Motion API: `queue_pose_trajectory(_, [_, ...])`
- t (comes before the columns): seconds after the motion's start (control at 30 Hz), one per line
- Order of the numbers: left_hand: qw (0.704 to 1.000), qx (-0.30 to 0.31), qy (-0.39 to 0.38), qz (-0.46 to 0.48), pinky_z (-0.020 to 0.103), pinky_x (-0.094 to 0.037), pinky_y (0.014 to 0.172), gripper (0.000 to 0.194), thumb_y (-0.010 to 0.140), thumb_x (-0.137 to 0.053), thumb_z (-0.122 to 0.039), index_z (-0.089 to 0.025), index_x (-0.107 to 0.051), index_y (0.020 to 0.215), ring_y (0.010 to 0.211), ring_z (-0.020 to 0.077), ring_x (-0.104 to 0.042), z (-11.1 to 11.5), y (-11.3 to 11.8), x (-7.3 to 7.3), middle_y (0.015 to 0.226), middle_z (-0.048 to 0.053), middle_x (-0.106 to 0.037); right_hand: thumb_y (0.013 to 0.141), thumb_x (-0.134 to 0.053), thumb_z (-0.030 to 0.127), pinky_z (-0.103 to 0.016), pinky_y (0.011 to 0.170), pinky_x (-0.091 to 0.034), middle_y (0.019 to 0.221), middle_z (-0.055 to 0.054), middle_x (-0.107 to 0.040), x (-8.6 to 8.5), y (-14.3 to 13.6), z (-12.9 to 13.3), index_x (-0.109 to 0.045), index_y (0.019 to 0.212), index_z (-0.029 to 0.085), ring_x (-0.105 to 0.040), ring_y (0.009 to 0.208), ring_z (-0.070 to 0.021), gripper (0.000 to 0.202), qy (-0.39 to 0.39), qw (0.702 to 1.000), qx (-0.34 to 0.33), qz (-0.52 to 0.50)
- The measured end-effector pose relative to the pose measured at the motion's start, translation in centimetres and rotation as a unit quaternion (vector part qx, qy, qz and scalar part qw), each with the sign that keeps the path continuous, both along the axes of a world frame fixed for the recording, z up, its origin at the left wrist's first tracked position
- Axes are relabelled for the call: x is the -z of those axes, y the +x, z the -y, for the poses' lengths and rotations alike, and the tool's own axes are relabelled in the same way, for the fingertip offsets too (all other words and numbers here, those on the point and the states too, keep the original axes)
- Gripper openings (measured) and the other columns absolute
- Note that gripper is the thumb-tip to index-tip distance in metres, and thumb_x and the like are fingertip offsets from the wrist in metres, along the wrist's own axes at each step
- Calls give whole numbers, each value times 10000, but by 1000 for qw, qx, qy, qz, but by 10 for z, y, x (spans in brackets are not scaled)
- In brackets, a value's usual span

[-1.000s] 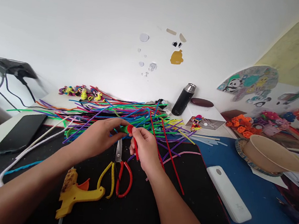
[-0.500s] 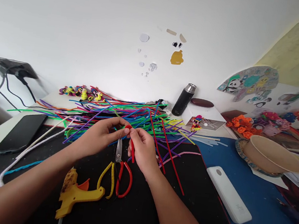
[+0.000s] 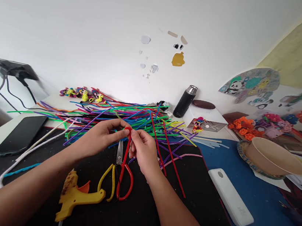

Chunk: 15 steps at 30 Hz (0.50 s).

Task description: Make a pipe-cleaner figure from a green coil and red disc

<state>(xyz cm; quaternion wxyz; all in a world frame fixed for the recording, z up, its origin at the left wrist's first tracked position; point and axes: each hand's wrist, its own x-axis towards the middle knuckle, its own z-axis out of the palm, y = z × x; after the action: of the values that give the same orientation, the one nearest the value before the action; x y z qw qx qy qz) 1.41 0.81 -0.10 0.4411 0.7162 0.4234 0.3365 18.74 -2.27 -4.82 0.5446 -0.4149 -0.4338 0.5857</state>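
My left hand (image 3: pixel 100 139) and my right hand (image 3: pixel 142 149) meet above a black mat (image 3: pixel 155 210). Together they pinch a small red pipe-cleaner coil (image 3: pixel 128 129); its loose red tail (image 3: pixel 126 150) hangs down between the hands. A bit of green shows under the left fingertips. Right below the hands lie scissors with a yellow and a red handle (image 3: pixel 118 177). A large heap of coloured pipe cleaners (image 3: pixel 128 119) lies just behind the hands.
A yellow glue gun (image 3: pixel 77 194) lies at the front left, a black phone (image 3: pixel 21 134) further left, a white remote-like box (image 3: pixel 230 195) on the blue surface to the right. A paper bowl (image 3: pixel 273 157), a black flask (image 3: pixel 185 101) and small craft figures (image 3: pixel 82 93) stand behind.
The red tail swung from under my right hand to hang straight down between the hands. The hands stay pinched on the coil, which turned slightly.
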Motion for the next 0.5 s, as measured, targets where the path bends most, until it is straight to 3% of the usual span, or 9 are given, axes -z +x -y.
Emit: queue_pose_trajectory(0.5, [998,-13,-46,30,347,-562,783,446,877,-761,-651,-209,-754,944,845,237,-682,-6,-2,7,918,53,-766,865,-777,681,-215,373,-290,515,90,-516,3,-3,0,-584,755,225,-483,363,-88,507,-10,999,-29,-20])
